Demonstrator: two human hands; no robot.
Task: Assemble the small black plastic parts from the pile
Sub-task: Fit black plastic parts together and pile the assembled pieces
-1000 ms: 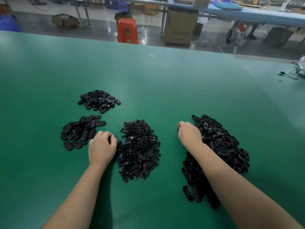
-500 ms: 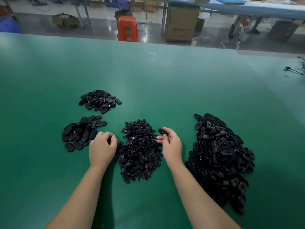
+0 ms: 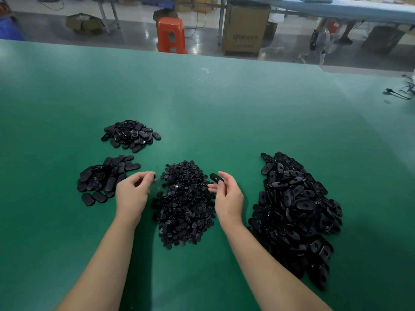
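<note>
Between my hands lies a pile of small round black parts on the green table. My right hand pinches one black oval shell at its fingertips, just right of that pile. My left hand is lifted beside the pile's left edge, thumb and forefinger pinching a small black part. A large heap of oval shells with holes lies to the right.
Two smaller piles of black oval parts lie at the left, one near my left hand and one farther back. A black cable lies at the table's far right. Beyond the table stand an orange stool and a cardboard box.
My right hand left the large heap with an oval shell and moved left to the middle pile. My left hand lifted off the table with a small part pinched.
</note>
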